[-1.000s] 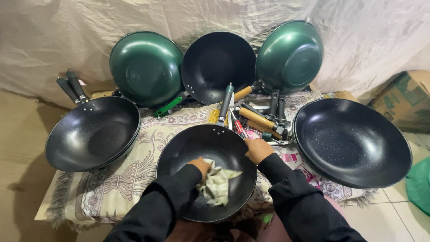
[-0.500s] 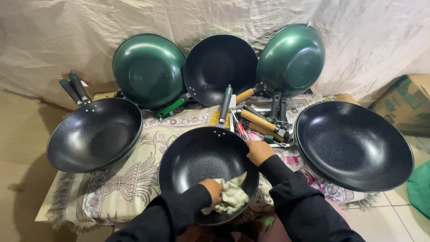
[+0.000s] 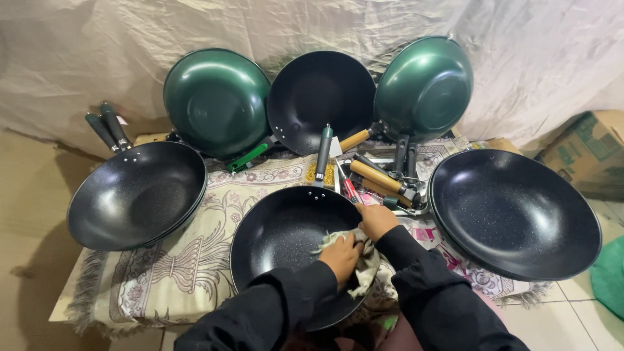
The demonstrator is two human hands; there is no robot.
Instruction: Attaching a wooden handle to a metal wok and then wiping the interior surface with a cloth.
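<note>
Black wok point(image 3: 286, 240) sits front-centre on patterned cloth point(image 3: 188, 260), between two other black woks. Left hand point(image 3: 341, 255) clenched on pale rag point(image 3: 364, 273), pressing it inside the wok's right side. Right hand point(image 3: 376, 220) grips the wok's rim.

Left hand point(image 3: 341, 257) slid cloth point(image 3: 364, 273) up pan point(image 3: 286, 240) toward right rim.

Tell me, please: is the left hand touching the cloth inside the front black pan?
Touching. The head view shows the left hand pressed flat on the pale cloth inside the front black pan, with no gap between them.
</note>
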